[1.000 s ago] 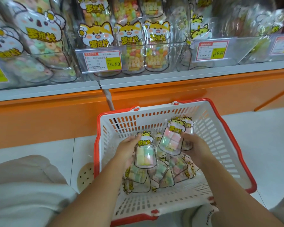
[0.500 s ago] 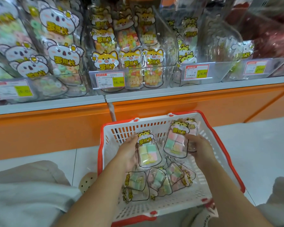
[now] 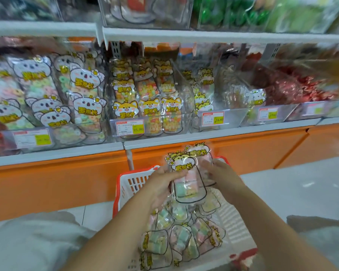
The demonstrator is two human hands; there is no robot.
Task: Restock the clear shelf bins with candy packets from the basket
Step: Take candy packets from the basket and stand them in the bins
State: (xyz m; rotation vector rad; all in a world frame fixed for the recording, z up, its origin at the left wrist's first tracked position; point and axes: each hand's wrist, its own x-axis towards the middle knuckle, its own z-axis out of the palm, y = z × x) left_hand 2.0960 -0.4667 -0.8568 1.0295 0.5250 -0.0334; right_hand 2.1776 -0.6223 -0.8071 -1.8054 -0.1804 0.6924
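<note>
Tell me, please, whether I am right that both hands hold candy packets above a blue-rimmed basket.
Not quite: the rim of the basket is red, not blue, as the head view shows. The left hand and the right hand do hold candy packets above it.

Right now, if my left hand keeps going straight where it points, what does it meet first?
Your left hand grips the candy packets; past them the right hand lies in line, then probably the orange shelf front. Depth is unclear.
</note>
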